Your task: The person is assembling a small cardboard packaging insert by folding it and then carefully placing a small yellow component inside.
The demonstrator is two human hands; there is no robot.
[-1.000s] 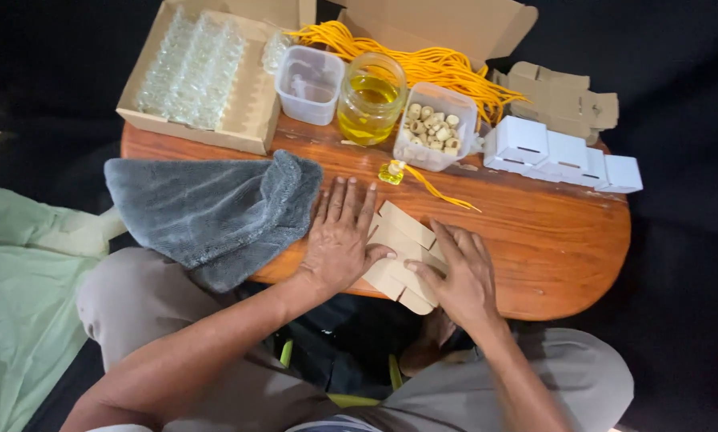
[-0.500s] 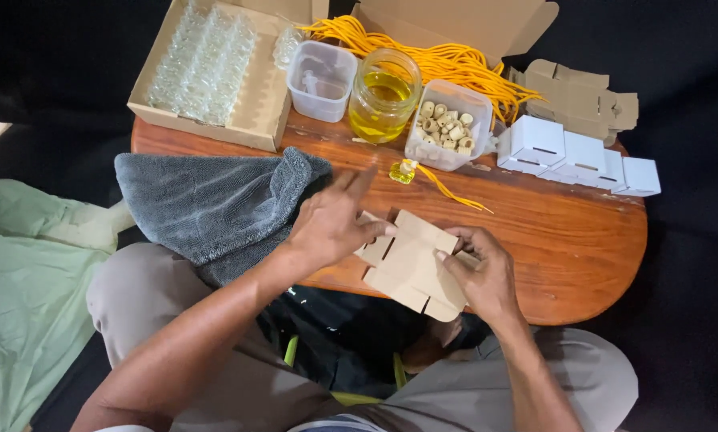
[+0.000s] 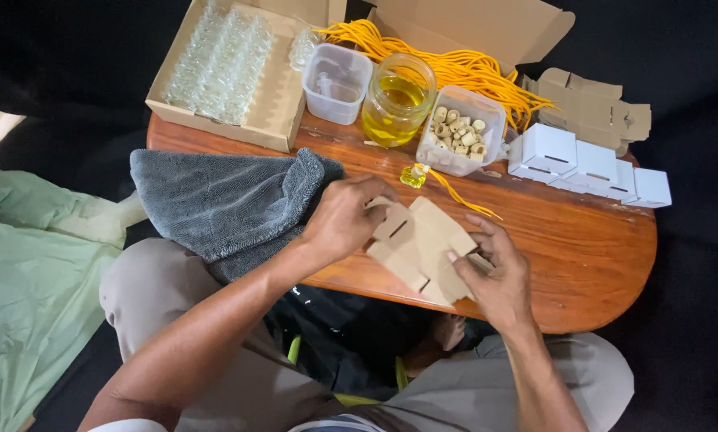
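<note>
Brown die-cut cardboard box blank (image 3: 420, 248), flat and slotted, lies at the near edge of the oval wooden table (image 3: 583, 248), held between your two hands; its long axis runs diagonally from upper left to lower right. Judged light, thin and easily creased, so hold it by the outer flaps. Your left hand (image 3: 344, 220) pinches the upper-left flap, and your right hand (image 3: 495, 276) presses spread fingers on the lower-right panel.
</note>
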